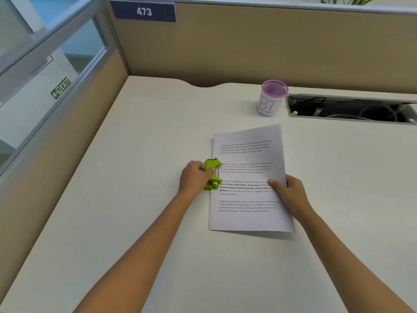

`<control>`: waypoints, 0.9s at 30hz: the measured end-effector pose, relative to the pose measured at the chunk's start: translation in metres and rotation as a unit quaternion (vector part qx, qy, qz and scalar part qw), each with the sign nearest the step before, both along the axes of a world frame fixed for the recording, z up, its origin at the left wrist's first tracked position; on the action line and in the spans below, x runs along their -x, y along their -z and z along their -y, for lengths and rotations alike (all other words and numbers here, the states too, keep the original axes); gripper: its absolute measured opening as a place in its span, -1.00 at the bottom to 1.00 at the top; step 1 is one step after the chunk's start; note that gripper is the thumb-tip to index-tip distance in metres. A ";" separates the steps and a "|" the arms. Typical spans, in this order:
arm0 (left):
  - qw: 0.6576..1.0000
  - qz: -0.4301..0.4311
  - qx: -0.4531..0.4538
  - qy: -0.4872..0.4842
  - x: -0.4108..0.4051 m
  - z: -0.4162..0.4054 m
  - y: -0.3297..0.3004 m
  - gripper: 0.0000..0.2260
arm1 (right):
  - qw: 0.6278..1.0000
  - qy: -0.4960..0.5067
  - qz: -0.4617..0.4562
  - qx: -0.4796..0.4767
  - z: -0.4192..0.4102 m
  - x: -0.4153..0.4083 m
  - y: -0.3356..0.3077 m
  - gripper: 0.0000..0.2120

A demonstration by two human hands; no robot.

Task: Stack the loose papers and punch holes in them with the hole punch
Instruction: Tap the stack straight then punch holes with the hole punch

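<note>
Punch lined up on the paper stack, mid-desk

Left hand (195, 177) has fingers curled round the green hole punch (212, 174), w/ thumb on top; it's clamped on the stack's left edge. Right hand (291, 193) pins the papers (248, 177) at their right edge, thumb flat on top, other fingers hidden. Pink mesh cup (272, 98) sits well behind on the desk (146, 143).

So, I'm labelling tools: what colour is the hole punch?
Bright lime green hole punch, clearest in the head view.
</note>
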State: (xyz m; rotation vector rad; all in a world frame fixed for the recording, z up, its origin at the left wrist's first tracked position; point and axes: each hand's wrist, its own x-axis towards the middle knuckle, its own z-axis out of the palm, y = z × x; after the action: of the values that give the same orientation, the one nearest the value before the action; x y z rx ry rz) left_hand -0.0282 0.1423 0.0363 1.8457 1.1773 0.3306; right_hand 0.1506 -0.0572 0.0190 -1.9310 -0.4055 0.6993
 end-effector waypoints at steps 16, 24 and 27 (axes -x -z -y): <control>0.999 0.021 0.044 -0.022 0.001 0.000 -0.002 -0.83 | 0.999 0.012 -0.031 -0.018 -0.002 -0.002 0.003 -0.83; 0.998 0.004 0.054 -0.019 -0.002 0.003 -0.011 -0.80 | 1.000 0.003 -0.021 -0.007 -0.003 -0.004 0.003 -0.84; 0.997 0.004 0.078 -0.010 -0.002 0.001 -0.011 -0.82 | 1.000 -0.005 -0.018 -0.001 -0.003 -0.006 0.002 -0.85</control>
State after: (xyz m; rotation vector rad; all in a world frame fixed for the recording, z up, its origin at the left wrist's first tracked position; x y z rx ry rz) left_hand -0.0260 0.1417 0.0472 1.6960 1.1835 0.2495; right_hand 0.1564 -0.0545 0.0168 -1.9134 -0.3935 0.7385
